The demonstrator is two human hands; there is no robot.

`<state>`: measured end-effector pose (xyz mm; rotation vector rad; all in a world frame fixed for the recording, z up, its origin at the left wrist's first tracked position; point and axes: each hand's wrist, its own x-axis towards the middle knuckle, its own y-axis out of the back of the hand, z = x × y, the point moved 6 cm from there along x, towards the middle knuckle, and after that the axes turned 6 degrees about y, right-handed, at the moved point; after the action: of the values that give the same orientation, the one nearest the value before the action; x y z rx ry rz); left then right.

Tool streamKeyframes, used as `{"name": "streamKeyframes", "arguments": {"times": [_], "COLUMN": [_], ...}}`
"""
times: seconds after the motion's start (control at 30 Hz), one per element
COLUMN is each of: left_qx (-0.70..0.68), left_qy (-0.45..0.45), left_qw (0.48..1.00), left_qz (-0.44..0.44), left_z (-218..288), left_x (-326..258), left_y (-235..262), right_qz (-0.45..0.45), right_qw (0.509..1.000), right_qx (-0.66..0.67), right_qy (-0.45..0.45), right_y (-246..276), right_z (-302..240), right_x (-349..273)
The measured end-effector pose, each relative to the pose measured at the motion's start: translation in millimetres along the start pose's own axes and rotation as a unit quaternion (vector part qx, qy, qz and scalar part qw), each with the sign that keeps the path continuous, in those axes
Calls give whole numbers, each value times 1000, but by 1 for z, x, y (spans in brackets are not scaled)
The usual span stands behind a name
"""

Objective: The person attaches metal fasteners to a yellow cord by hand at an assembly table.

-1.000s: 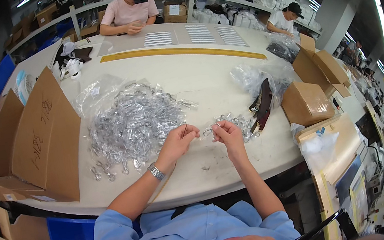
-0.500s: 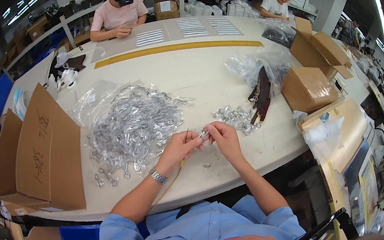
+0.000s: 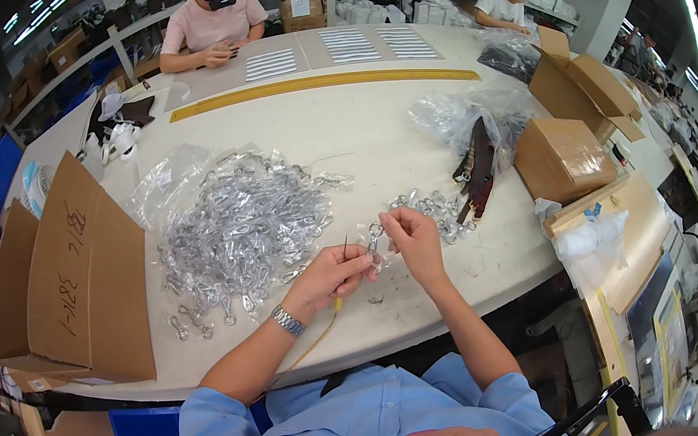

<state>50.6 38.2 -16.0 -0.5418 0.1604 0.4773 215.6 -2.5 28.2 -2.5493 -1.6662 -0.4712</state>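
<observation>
A small silvery metal clasp is pinched between the left hand and right hand above the table.

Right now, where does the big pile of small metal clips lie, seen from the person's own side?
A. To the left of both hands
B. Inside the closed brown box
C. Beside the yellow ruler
A: the pile of metal clips lies on the table left of the left hand and the right hand.

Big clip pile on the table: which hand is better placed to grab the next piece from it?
Left, probably. The left hand sits right beside the big pile of metal clips, which lies on its side. The right hand pinches a small clip and is nearer the small heap.
</observation>
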Motion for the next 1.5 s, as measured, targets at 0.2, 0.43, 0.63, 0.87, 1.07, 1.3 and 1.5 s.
{"name": "streamKeyframes", "arguments": {"times": [0.2,0.43,0.63,0.87,1.07,1.3,1.5], "left_qx": [-20,-9,15,47,121,125,61], "left_qy": [-2,-4,-9,-32,-59,-43,-23], "left_qw": [1000,1000,1000,996,985,988,997], "left_qz": [3,7,23,62,112,81,49], "left_z": [-3,-1,-1,8,10,5,1], "left_x": [-2,-2,-3,-3,-6,-4,-4], "left_y": [2,-4,0,3,6,2,-2], "right_qz": [-23,1,21,22,-46,-7,9], "right_qw": [999,996,988,984,980,977,952], "right_qx": [8,48,153,177,167,204,287], "right_qy": [26,79,-10,-14,-92,-67,-107], "right_y": [-11,-1,-5,-12,-23,-20,-28], "right_z": [-5,3,20,20,21,20,14], "right_x": [-9,-7,-8,-13,-24,-23,-29]}}
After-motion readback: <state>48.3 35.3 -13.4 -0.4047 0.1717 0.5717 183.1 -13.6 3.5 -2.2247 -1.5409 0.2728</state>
